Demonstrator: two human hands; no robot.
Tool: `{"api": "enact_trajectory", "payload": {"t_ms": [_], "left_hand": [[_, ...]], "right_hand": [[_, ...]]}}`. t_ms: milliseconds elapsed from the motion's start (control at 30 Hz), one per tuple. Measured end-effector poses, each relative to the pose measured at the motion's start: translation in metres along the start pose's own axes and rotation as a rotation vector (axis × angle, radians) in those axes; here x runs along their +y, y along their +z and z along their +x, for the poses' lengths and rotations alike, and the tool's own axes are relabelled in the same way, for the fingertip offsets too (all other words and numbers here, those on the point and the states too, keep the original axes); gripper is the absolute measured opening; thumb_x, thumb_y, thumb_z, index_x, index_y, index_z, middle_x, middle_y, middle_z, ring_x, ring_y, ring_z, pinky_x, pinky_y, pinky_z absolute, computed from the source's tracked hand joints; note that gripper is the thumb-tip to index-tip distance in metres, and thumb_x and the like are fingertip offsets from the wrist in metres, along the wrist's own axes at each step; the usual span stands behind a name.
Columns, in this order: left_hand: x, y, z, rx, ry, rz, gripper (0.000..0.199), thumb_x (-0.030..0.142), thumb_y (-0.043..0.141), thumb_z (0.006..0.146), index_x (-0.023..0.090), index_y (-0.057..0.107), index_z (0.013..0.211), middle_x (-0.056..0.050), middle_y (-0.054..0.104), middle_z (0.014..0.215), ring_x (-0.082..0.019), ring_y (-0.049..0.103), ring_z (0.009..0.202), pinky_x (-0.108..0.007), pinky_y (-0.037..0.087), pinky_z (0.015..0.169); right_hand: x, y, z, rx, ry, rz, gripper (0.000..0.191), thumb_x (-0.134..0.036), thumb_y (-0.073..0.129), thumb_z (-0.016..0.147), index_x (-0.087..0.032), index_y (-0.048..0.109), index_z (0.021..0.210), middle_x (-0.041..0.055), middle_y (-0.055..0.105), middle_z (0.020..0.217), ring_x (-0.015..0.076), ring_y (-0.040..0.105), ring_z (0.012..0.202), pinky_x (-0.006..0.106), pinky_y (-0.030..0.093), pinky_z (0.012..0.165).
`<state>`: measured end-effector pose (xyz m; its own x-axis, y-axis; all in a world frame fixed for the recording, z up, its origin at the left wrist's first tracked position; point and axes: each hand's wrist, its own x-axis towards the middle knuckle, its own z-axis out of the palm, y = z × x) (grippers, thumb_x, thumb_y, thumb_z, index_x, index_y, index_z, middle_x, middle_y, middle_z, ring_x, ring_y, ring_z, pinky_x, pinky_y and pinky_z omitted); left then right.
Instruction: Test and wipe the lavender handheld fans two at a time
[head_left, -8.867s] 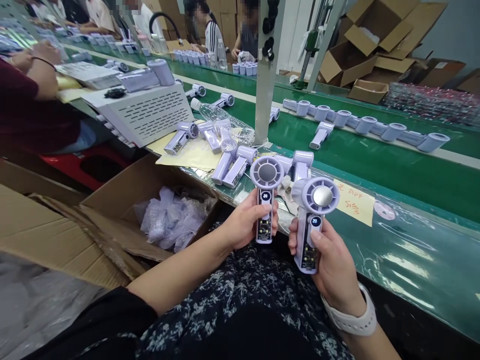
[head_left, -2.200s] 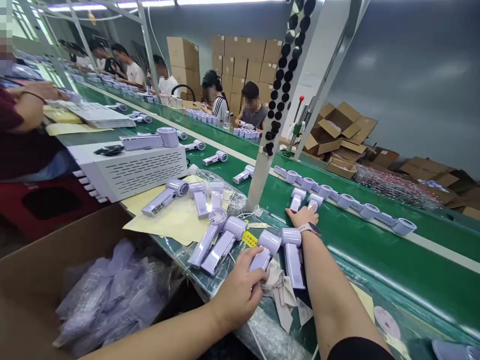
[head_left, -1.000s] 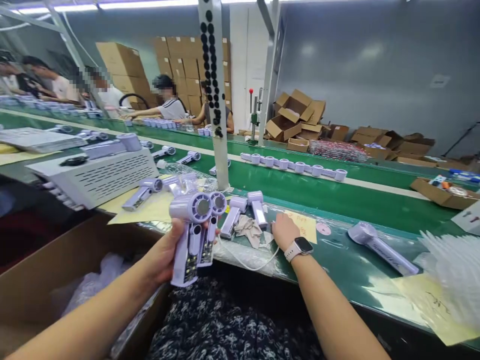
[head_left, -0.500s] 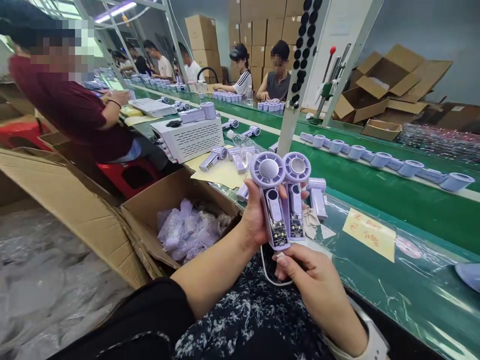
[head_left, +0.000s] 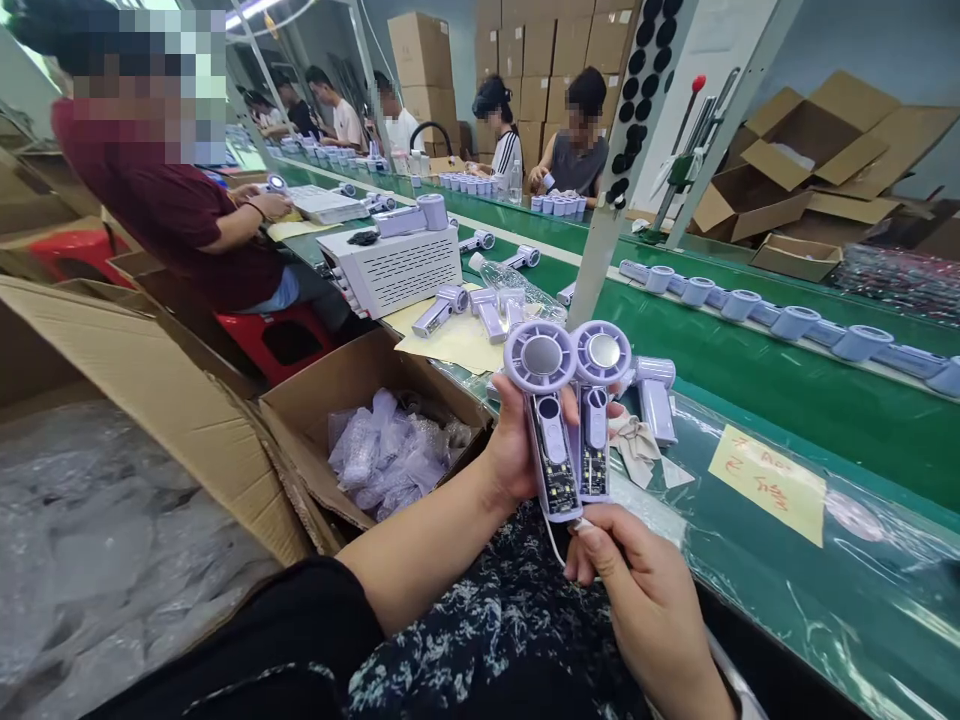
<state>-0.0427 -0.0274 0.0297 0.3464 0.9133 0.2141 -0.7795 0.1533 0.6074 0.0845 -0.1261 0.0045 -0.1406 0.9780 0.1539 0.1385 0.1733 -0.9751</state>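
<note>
My left hand (head_left: 514,445) is closed around two lavender handheld fans, held side by side with their round heads up. The nearer fan (head_left: 553,440) partly overlaps the other fan (head_left: 596,440). Through both handle fronts, circuit boards show. Just below the nearer fan's base, my right hand (head_left: 637,570) pinches the white end of a cable (head_left: 555,546). Its tip is close to the base's right corner; I cannot tell whether it is plugged in. Behind my left fingers, another lavender fan (head_left: 656,400) lies on the bench beside a crumpled cloth (head_left: 636,448).
A cardboard box (head_left: 300,410) with bagged parts stands left of my arm. Beyond are a white vented instrument (head_left: 405,270), more fans, and a plastic bottle (head_left: 517,285). A yellow note (head_left: 769,480) lies right. Fans line the green conveyor (head_left: 750,350); a co-worker (head_left: 150,200) sits left.
The camera view has shifted, so the scene sits farther right and lower. My right fingers with the cable end have moved slightly right along the nearer fan's base. The left hand still holds both fans.
</note>
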Motion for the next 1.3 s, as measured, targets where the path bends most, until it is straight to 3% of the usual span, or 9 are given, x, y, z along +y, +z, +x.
{"api": "enact_trajectory", "payload": {"t_ms": [200, 400, 567, 667, 800, 867, 1000, 1167, 1300], "left_hand": [[-0.009, 0.005, 0.004, 0.117, 0.201, 0.082, 0.077, 0.094, 0.066, 0.060, 0.017, 0.065, 0.063, -0.011, 0.077, 0.109, -0.033, 0.073, 0.110, -0.043, 0.060, 0.095], [-0.017, -0.002, 0.005, 0.071, 0.133, 0.055, 0.076, 0.092, 0.069, 0.059, 0.016, 0.068, 0.062, -0.010, 0.077, 0.110, -0.024, 0.072, 0.096, -0.032, 0.061, 0.080], [-0.018, 0.000, 0.003, 0.115, 0.079, -0.038, 0.074, 0.091, 0.069, 0.061, 0.017, 0.066, 0.062, -0.009, 0.076, 0.108, -0.025, 0.073, 0.097, -0.033, 0.062, 0.079], [-0.013, 0.007, 0.002, 0.146, 0.079, -0.071, 0.073, 0.091, 0.071, 0.061, 0.018, 0.063, 0.062, -0.009, 0.075, 0.109, -0.031, 0.072, 0.106, -0.040, 0.064, 0.083], [-0.001, 0.013, 0.001, 0.195, 0.065, -0.063, 0.072, 0.091, 0.067, 0.066, 0.019, 0.058, 0.061, -0.011, 0.073, 0.105, -0.035, 0.071, 0.109, -0.045, 0.064, 0.079], [0.003, 0.013, -0.001, 0.200, 0.070, -0.020, 0.074, 0.093, 0.062, 0.067, 0.020, 0.056, 0.060, -0.012, 0.073, 0.102, -0.036, 0.070, 0.111, -0.046, 0.064, 0.077], [0.000, 0.009, -0.005, 0.129, 0.108, 0.071, 0.077, 0.098, 0.060, 0.061, 0.021, 0.060, 0.058, -0.014, 0.074, 0.097, -0.039, 0.069, 0.113, -0.045, 0.064, 0.075], [-0.006, 0.005, -0.005, 0.050, 0.146, 0.060, 0.075, 0.095, 0.064, 0.062, 0.019, 0.067, 0.060, -0.013, 0.076, 0.102, -0.036, 0.071, 0.109, -0.042, 0.063, 0.079], [-0.011, 0.003, -0.006, 0.029, 0.158, 0.070, 0.074, 0.093, 0.064, 0.065, 0.018, 0.070, 0.062, -0.012, 0.076, 0.103, -0.034, 0.073, 0.104, -0.041, 0.063, 0.080]], "right_hand": [[0.000, 0.019, -0.003, 0.148, 0.151, 0.330, 0.046, -0.063, 0.055, 0.100, -0.022, 0.058, 0.079, -0.0088, 0.041, 0.042, 0.0090, 0.037, 0.035, 0.021, 0.032, 0.038], [0.007, 0.010, -0.004, 0.024, 0.229, 0.309, 0.045, -0.061, 0.057, 0.100, -0.021, 0.060, 0.080, -0.0097, 0.039, 0.042, 0.0093, 0.039, 0.034, 0.021, 0.033, 0.039], [0.003, -0.002, 0.003, -0.010, 0.029, 0.004, 0.040, -0.052, 0.052, 0.105, -0.021, 0.065, 0.083, 0.0033, 0.069, 0.076, 0.0164, 0.064, 0.070, 0.026, 0.051, 0.065], [0.000, -0.008, 0.004, -0.026, -0.130, -0.118, 0.032, -0.041, 0.050, 0.106, -0.023, 0.065, 0.084, 0.0026, 0.068, 0.082, 0.0158, 0.063, 0.074, 0.024, 0.050, 0.067], [0.001, -0.007, 0.003, 0.000, -0.276, -0.100, 0.035, -0.035, 0.049, 0.106, -0.021, 0.059, 0.076, 0.0066, 0.069, 0.106, 0.0184, 0.067, 0.099, 0.026, 0.052, 0.086], [0.003, -0.006, 0.003, 0.070, -0.197, -0.089, 0.034, -0.035, 0.052, 0.106, -0.021, 0.061, 0.077, 0.0051, 0.070, 0.097, 0.0163, 0.068, 0.090, 0.024, 0.052, 0.079], [0.006, -0.007, 0.004, 0.091, -0.001, -0.008, 0.047, -0.045, 0.051, 0.106, -0.022, 0.055, 0.066, -0.0017, 0.057, 0.056, 0.0129, 0.056, 0.054, 0.024, 0.042, 0.055], [0.000, -0.010, 0.004, -0.012, 0.089, 0.062, 0.055, -0.054, 0.054, 0.103, -0.021, 0.056, 0.060, 0.0011, 0.059, 0.051, 0.0134, 0.057, 0.050, 0.025, 0.043, 0.055], [0.001, -0.003, 0.001, 0.125, 0.118, 0.145, 0.054, -0.058, 0.056, 0.101, -0.022, 0.053, 0.062, -0.0019, 0.053, 0.046, 0.0133, 0.054, 0.045, 0.024, 0.043, 0.050]]}}
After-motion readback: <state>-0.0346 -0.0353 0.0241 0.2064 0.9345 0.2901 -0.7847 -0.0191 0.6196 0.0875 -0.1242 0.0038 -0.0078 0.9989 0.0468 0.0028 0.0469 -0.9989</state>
